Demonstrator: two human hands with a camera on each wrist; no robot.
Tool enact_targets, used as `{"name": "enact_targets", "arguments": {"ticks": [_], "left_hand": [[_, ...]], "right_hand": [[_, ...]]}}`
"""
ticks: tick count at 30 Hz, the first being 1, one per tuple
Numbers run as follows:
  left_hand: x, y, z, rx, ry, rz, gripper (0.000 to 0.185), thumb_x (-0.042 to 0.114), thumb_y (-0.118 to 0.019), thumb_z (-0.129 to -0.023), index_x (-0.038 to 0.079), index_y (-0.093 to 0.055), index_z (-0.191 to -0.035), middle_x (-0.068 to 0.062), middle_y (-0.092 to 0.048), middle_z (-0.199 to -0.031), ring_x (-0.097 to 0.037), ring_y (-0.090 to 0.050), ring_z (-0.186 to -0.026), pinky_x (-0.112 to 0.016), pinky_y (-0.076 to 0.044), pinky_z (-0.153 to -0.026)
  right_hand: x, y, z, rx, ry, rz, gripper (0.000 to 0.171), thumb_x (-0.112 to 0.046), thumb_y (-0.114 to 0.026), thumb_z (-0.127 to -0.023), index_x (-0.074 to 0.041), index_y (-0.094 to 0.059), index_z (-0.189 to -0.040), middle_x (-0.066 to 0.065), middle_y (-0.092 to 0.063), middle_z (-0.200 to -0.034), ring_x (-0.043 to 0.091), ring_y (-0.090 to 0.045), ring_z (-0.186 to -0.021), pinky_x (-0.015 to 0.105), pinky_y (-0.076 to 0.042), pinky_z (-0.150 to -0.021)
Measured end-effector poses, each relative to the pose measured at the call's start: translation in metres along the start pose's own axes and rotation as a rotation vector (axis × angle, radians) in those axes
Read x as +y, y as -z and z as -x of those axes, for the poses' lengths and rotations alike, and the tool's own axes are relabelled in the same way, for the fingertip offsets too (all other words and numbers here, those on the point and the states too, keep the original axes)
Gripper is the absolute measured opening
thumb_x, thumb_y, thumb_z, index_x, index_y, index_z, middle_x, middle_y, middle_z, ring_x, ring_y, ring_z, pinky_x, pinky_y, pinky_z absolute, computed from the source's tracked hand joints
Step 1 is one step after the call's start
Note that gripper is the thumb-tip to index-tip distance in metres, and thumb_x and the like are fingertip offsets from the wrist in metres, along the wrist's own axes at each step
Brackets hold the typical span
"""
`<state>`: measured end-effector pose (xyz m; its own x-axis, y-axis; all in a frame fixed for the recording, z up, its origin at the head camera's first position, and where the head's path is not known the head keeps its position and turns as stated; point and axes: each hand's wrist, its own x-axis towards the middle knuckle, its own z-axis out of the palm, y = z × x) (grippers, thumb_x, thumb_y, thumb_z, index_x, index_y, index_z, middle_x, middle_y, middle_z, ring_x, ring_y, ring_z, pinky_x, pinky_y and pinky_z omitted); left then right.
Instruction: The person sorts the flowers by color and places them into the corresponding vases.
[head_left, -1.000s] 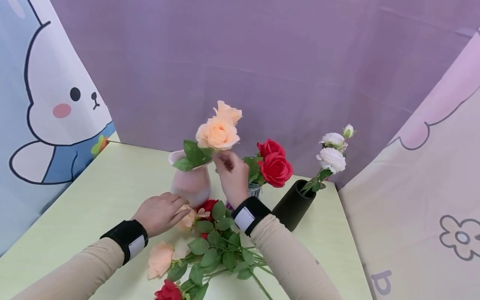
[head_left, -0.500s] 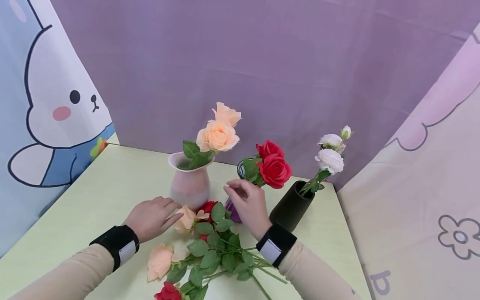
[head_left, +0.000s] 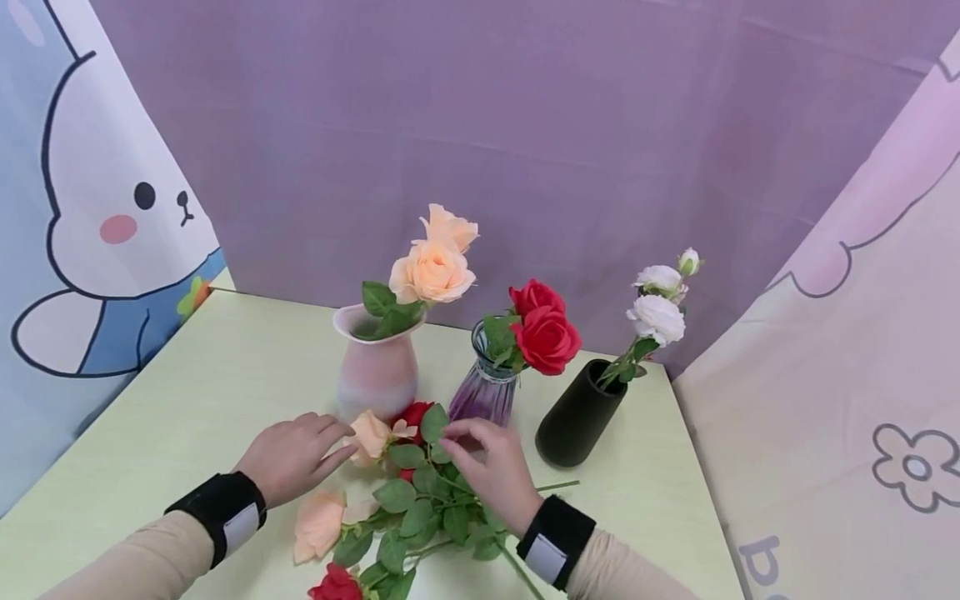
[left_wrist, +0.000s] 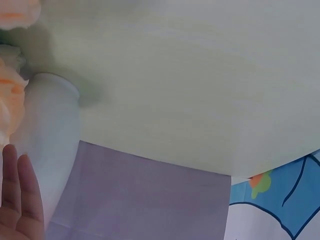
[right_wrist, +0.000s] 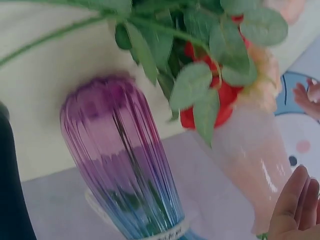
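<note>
My left hand (head_left: 291,457) hovers beside a peach rose (head_left: 371,437) in the loose pile, fingers relaxed and holding nothing. Over the green leaves (head_left: 420,504) of that pile is my right hand (head_left: 491,468), its fingers loosely bent with nothing between them. Two peach roses (head_left: 432,272) stand in the pink vase (head_left: 377,375) behind the pile. Red roses (head_left: 547,339) lean from the ribbed purple glass vase (head_left: 482,398), whose purple-to-blue body fills much of the right wrist view. In the left wrist view, fingers (left_wrist: 29,190) show straight next to the pale vase.
A tilted black vase (head_left: 581,417) with white flowers (head_left: 657,320) stands at the right. Another peach rose (head_left: 318,527) and a red rose (head_left: 337,582) lie near the front. A purple cloth (head_left: 525,150) hangs behind the table (head_left: 247,367).
My right hand has left the peach roses in the pink vase and come down toward me, over the pile. My left hand has drawn back slightly, down and to the left.
</note>
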<state>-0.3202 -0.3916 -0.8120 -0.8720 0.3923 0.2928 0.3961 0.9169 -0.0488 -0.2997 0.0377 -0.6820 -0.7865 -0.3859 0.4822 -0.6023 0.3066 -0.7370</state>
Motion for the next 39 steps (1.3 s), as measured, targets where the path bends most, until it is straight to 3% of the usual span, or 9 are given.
{"name": "enact_targets", "arguments": {"ticks": [6, 11, 17, 21, 26, 31, 35, 39], "left_hand": [[0.001, -0.017, 0.024, -0.031, 0.012, -0.003, 0.038, 0.076, -0.043, -0.090, 0.066, -0.037, -0.127, 0.020, -0.062, -0.114, -0.009, -0.059, -0.098, -0.046, -0.055, -0.071], [-0.002, -0.031, 0.044, -0.011, 0.007, 0.002, 0.038, 0.076, -0.044, -0.090, 0.067, -0.037, -0.126, 0.023, -0.061, -0.112, -0.007, -0.059, -0.098, -0.046, -0.056, -0.070], [-0.005, -0.051, 0.060, 0.009, -0.001, 0.015, 0.040, 0.075, -0.046, -0.090, 0.067, -0.036, -0.127, 0.023, -0.060, -0.116, -0.008, -0.058, -0.102, -0.047, -0.055, -0.074], [-0.001, -0.062, 0.066, 0.008, -0.003, 0.017, 0.041, 0.074, -0.046, -0.090, 0.067, -0.034, -0.128, 0.023, -0.059, -0.115, -0.007, -0.057, -0.100, -0.047, -0.055, -0.073], [0.006, -0.064, 0.068, -0.018, 0.003, 0.021, 0.038, 0.075, -0.045, -0.090, 0.067, -0.035, -0.126, 0.024, -0.059, -0.113, -0.005, -0.056, -0.098, -0.046, -0.055, -0.072], [0.009, -0.071, 0.070, -0.010, -0.016, 0.022, 0.037, 0.075, -0.045, -0.090, 0.066, -0.036, -0.125, 0.026, -0.058, -0.111, -0.005, -0.057, -0.096, -0.044, -0.055, -0.071], [0.009, -0.078, 0.072, -0.025, -0.018, 0.031, 0.038, 0.074, -0.045, -0.090, 0.066, -0.036, -0.126, 0.024, -0.059, -0.112, -0.007, -0.058, -0.098, -0.046, -0.055, -0.072], [0.016, -0.072, 0.071, 0.002, -0.014, 0.043, 0.036, 0.075, -0.045, -0.090, 0.066, -0.038, -0.123, 0.025, -0.059, -0.110, -0.007, -0.058, -0.097, -0.046, -0.055, -0.070]], "right_hand": [[0.011, -0.026, 0.039, -0.104, -0.014, 0.000, 0.025, -0.036, -0.072, -0.091, -0.043, -0.065, -0.114, -0.011, -0.071, -0.102, -0.001, -0.065, -0.086, 0.017, -0.055, -0.072], [0.019, -0.041, 0.069, -0.209, -0.051, 0.014, 0.021, -0.044, -0.068, -0.092, -0.045, -0.064, -0.113, -0.014, -0.071, -0.099, -0.004, -0.064, -0.083, 0.016, -0.053, -0.071], [0.059, -0.065, 0.112, -0.287, -0.070, 0.032, 0.020, -0.045, -0.067, -0.093, -0.046, -0.064, -0.113, -0.023, -0.067, -0.101, -0.008, -0.062, -0.084, 0.015, -0.053, -0.070], [0.094, -0.086, 0.142, -0.329, 0.009, 0.107, 0.022, -0.045, -0.065, -0.094, -0.048, -0.061, -0.116, -0.028, -0.063, -0.104, -0.012, -0.059, -0.089, 0.014, -0.051, -0.072], [0.123, -0.107, 0.163, -0.366, 0.240, 0.350, 0.025, -0.050, -0.060, -0.096, -0.050, -0.057, -0.120, -0.031, -0.059, -0.109, -0.009, -0.056, -0.101, 0.020, -0.050, -0.086], [0.157, -0.134, 0.181, -0.368, 0.437, 0.495, 0.028, -0.046, -0.055, -0.099, -0.040, -0.061, -0.125, -0.020, -0.062, -0.113, 0.004, -0.058, -0.104, 0.028, -0.051, -0.087], [0.176, -0.150, 0.189, -0.422, 0.506, 0.614, 0.046, -0.061, -0.047, -0.097, -0.030, -0.064, -0.126, -0.009, -0.066, -0.114, 0.014, -0.060, -0.103, 0.032, -0.051, -0.084], [0.181, -0.161, 0.190, -0.451, 0.579, 0.758, 0.041, -0.052, -0.054, -0.095, -0.027, -0.063, -0.127, -0.003, -0.066, -0.112, 0.019, -0.060, -0.097, 0.034, -0.053, -0.078]]}}
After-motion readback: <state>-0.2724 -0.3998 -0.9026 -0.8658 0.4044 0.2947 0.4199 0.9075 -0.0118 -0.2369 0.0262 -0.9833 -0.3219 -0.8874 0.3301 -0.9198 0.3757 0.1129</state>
